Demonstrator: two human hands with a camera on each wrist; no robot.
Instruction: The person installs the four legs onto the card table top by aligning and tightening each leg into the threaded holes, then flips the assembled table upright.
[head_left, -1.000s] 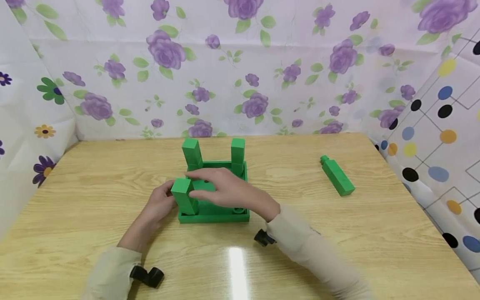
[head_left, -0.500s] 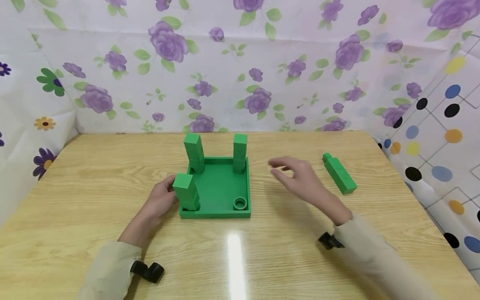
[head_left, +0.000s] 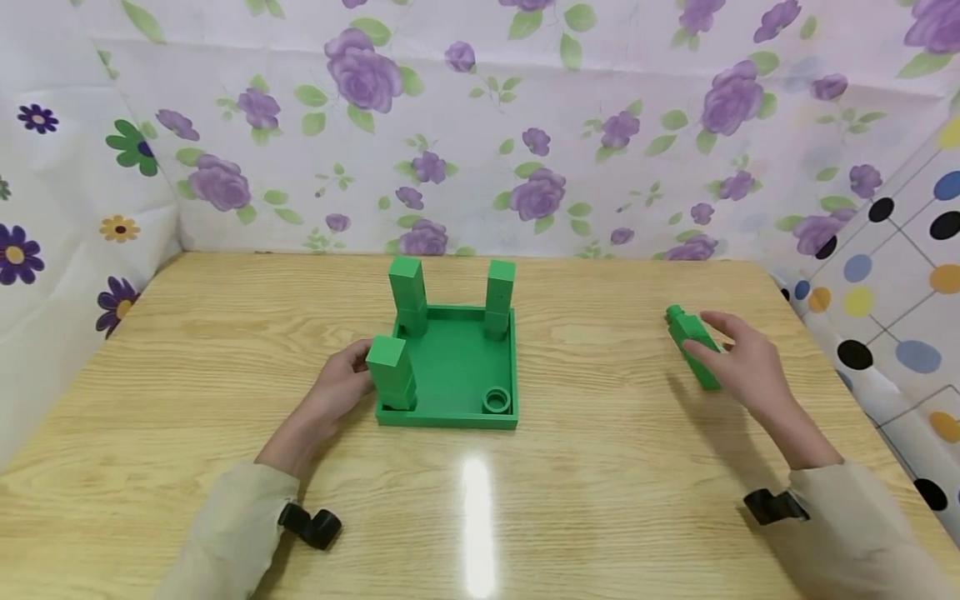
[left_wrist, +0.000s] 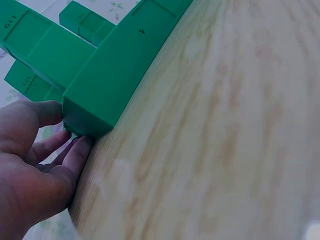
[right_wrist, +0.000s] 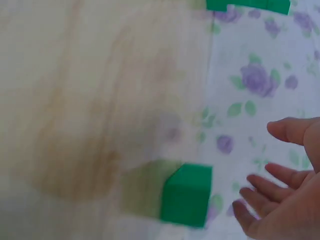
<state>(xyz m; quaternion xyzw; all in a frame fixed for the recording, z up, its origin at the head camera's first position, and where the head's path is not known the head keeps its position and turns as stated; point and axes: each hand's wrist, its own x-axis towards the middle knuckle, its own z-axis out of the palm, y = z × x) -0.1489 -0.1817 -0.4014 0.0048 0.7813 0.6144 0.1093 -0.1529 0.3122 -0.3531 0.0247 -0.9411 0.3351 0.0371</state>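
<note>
A square green tray (head_left: 448,421) with raised walls sits left of centre on the table. Green square posts stand upright at its front-left (head_left: 390,375), back-left (head_left: 408,287) and back-right (head_left: 500,287) corners. A round green socket (head_left: 497,401) shows at the front-right corner. My left hand (head_left: 341,387) holds the tray's left side, fingertips partly hidden behind the front-left post; in the left wrist view its fingers (left_wrist: 47,112) meet the tray's corner. My right hand (head_left: 750,371) hovers over a loose green post (head_left: 692,346) with a knobbed end, thumb and fingers spread apart.
A wooden table (head_left: 600,467) carries everything. Behind it hangs a purple-flowered cloth (head_left: 480,125), with patterned cloths on both sides. Black wrist mounts sit on the left (head_left: 311,525) and right (head_left: 776,506) sleeves.
My right hand has left the front-left post and travelled right to the loose green post. My left hand stays at the tray. The head view has shifted slightly.
</note>
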